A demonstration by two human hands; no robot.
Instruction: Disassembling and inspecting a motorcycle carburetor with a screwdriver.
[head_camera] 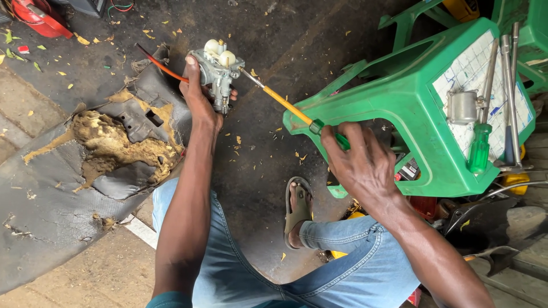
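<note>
Gripping a small grey cast-metal carburettor (218, 71) with two pale rounded caps on top, the person's left hand (200, 97) holds it up over the dark, oil-stained concrete floor (257, 165), fingers wrapped around the body from behind. The right hand (362, 162) is closed around the green handle of a long screwdriver with a yellow shaft (285, 104), whose thin steel tip meets the carburettor's right side just below the caps.

The carburettor hangs in the air with only one hand bracing it, so a hard push along the shaft could, in all likelihood, make the tip skid off the small fitting and jab the left fingers, or round off the screw head. A thin orange hose (162, 65) trails from the carburettor's left side; twisting the body might kink it or pull it loose.

Beside the left arm lies a torn grey vinyl seat cover (51, 188), its crumbly yellow-brown foam exposed. To the right, a glossy green plastic stool (411, 97) lies tipped on its side, and on its upturned face rest a small dull metal cup-shaped part (461, 106), a green-handled screwdriver (480, 145) and some slim steel tools (510, 74). Dry leaf scraps dot the floor.
</note>
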